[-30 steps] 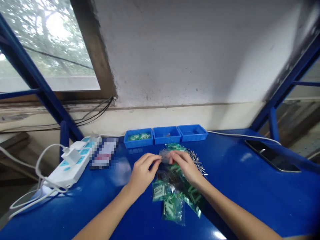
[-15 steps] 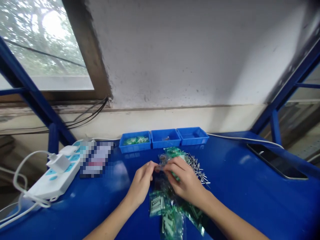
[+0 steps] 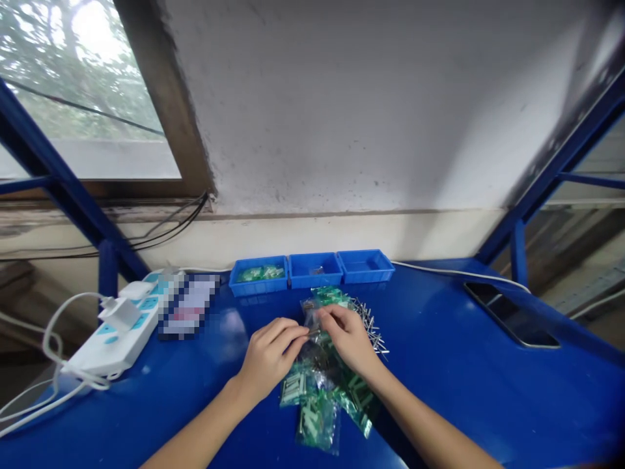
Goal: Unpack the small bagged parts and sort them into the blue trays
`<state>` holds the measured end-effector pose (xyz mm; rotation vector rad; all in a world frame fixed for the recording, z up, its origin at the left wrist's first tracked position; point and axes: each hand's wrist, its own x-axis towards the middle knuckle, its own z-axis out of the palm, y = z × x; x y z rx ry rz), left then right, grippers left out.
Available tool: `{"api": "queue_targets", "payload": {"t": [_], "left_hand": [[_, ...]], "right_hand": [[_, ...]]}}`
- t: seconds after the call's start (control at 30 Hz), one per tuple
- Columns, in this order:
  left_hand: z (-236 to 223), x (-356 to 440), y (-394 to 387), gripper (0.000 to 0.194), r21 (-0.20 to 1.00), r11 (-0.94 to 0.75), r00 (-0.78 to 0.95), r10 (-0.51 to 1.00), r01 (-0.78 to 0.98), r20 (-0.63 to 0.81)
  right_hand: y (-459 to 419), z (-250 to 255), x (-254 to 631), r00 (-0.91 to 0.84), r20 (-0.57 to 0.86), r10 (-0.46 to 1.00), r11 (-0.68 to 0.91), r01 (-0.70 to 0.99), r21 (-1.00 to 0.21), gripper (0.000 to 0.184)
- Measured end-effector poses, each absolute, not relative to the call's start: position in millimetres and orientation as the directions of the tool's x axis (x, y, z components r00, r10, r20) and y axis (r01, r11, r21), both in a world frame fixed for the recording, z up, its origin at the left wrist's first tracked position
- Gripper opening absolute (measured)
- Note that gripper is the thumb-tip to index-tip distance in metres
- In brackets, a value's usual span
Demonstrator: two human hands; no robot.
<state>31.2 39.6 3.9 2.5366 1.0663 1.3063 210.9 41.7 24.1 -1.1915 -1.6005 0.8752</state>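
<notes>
Take the small clear bag between the hands as the clock's centre, with twelve toward the wall. At nine, far out, lies a white power strip [image 3: 110, 352] with plugs in it; just beside it is a blurred-out flat thing [image 3: 189, 309]. At ten stands the left blue bin [image 3: 258, 287], holding green packets. The left hand [image 3: 273, 348] comes in from eight, thumb and fingertips pinched on a slim thing [image 3: 313, 332], too small to tell whether pins or a folded edge. At seven lies a packet of pale sticks [image 3: 293, 387].

The clear bag [image 3: 309, 316] is at the centre, above the heap. It should be light, limp and slippery, its film easily creased; best held by its edges between thumb and finger. Any metal inside would make it sag.

Beyond it, at twelve, is the middle bin [image 3: 316, 281]; at six, a green packet [image 3: 317, 420]. The right hand [image 3: 344, 332], at four, has its thumb and fingertips closed on the clear bag. At two is the right bin [image 3: 367, 276]; at three, loose metal pins [image 3: 372, 326], likely stiff and apt to roll, and, well apart, a black phone [image 3: 510, 316].
</notes>
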Motion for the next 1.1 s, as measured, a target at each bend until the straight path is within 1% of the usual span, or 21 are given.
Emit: {"api": "queue_targets", "payload": {"t": [0.03,0.07,0.1,0.17,0.23,0.3,0.33,0.4,0.47,0.53,0.6,0.63,0.67,0.7,0.77,0.8,0.87,0.93,1.0,1.07,1.1], "left_hand": [[4.7,32.9,39.9,0.013,0.384,-0.738,0.38,0.635,0.554,0.673],[5.8,34.8,40.3,0.013,0.415,-0.716,0.363,0.664,0.562,0.654],[7.1,36.5,40.6,0.014,0.467,-0.683,0.34,0.705,0.562,0.622],[9.5,38.9,40.9,0.018,0.613,-0.584,0.294,0.807,0.532,0.513],[10.5,38.8,40.2,0.03,0.772,-0.449,0.239,0.894,0.449,0.38],[9.7,35.8,38.4,0.047,0.901,-0.283,0.166,0.957,0.33,0.239],[8.9,33.2,37.2,0.053,0.942,-0.198,0.132,0.977,0.272,0.168],[7.2,26.8,33.9,0.054,0.975,-0.083,0.101,0.993,0.207,0.063],[5.8,19.7,30.3,0.047,0.971,-0.078,0.089,0.994,0.225,0.06],[5.1,13.3,26.9,0.038,0.952,-0.145,0.056,0.989,0.271,0.135],[4.8,8.8,24.3,0.03,0.933,-0.199,0.001,0.978,0.301,0.208],[4.8,7.4,23.3,0.026,0.922,-0.225,-0.015,0.97,0.314,0.242],[4.8,6.4,22.4,0.022,0.9,-0.268,-0.018,0.956,0.343,0.291],[5.0,6.0,21.6,0.018,0.863,-0.327,-0.003,0.935,0.385,0.356],[5.5,6.4,19.9,0.015,0.74,-0.464,0.064,0.864,0.488,0.499],[5.9,7.2,19.1,0.016,0.662,-0.525,0.106,0.819,0.535,0.564],[6.8,9.5,17.4,0.021,0.54,-0.598,0.17,0.748,0.592,0.641],[7.6,12.2,15.4,0.023,0.492,-0.62,0.207,0.725,0.611,0.657],[8.0,14.3,13.0,0.022,0.512,-0.603,0.226,0.753,0.611,0.618],[7.8,15.8,11.2,0.022,0.551,-0.555,0.237,0.805,0.623,0.543],[7.5,16.5,11.4,0.022,0.56,-0.525,0.245,0.831,0.641,0.499]], "right_hand": [[42.1,23.7,210.9,-0.082,0.254,0.964,0.267,0.283,-0.921,0.03],[42.1,23.0,210.8,-0.064,0.273,0.96,0.28,0.278,-0.919,0.028],[41.7,22.1,210.7,-0.051,0.313,0.948,0.314,0.29,-0.904,0.026],[40.1,20.3,210.3,-0.053,0.423,0.905,0.414,0.343,-0.843,0.023],[37.8,18.0,209.1,-0.111,0.526,0.843,0.524,0.389,-0.758,0.021],[35.0,15.0,206.3,-0.199,0.601,0.774,0.625,0.39,-0.676,0.021],[33.4,13.1,204.3,-0.239,0.63,0.739,0.669,0.376,-0.641,0.022],[30.2,8.9,199.0,-0.303,0.673,0.675,0.736,0.344,-0.583,0.024],[27.4,5.5,193.0,-0.345,0.682,0.645,0.764,0.326,-0.557,0.026],[26.1,4.9,187.5,-0.354,0.656,0.667,0.745,0.343,-0.573,0.026],[26.8,8.3,183.3,-0.32,0.59,0.741,0.671,0.385,-0.634,0.021],[27.7,11.2,181.8,-0.292,0.535,0.793,0.609,0.4,-0.685,0.02],[28.8,14.5,180.9,-0.264,0.464,0.846,0.533,0.4,-0.745,0.023],[30.1,17.8,180.2,-0.245,0.379,0.892,0.448,0.38,-0.809,0.028],[32.2,22.2,179.6,-0.223,0.205,0.953,0.263,0.274,-0.925,0.036],[33.0,23.0,179.5,-0.219,0.138,0.966,0.185,0.212,-0.96,0.036],[34.5,22.1,179.6,-0.196,0.07,0.978,0.095,0.118,-0.988,0.033],[36.4,21.0,181.8,-0.141,0.068,0.988,0.08,0.084,-0.993,0.03],[39.2,25.1,189.7,-0.042,0.104,0.994,0.107,0.069,-0.992,0.027],[42.2,38.3,205.9,0.108,0.17,0.98,0.166,0.048,-0.985,0.025],[43.6,48.5,217.1,0.226,0.238,0.945,0.232,0.056,-0.971,0.025]]}}
